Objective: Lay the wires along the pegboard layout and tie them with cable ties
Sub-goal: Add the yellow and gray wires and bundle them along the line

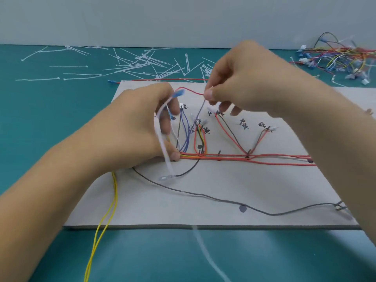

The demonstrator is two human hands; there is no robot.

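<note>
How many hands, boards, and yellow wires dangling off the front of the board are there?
Hands: 2, the left hand gripping a white strip, the right hand pinching a red wire
Board: 1
Yellow wires off the board's front edge: 2
Total: 5

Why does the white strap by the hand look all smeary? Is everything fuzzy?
Head view: the white cable tie in the left hand is smeared, likely from motion; the far wire pile is soft too; the red wires on the board look sharper; lighting even, shadows faint.
</note>
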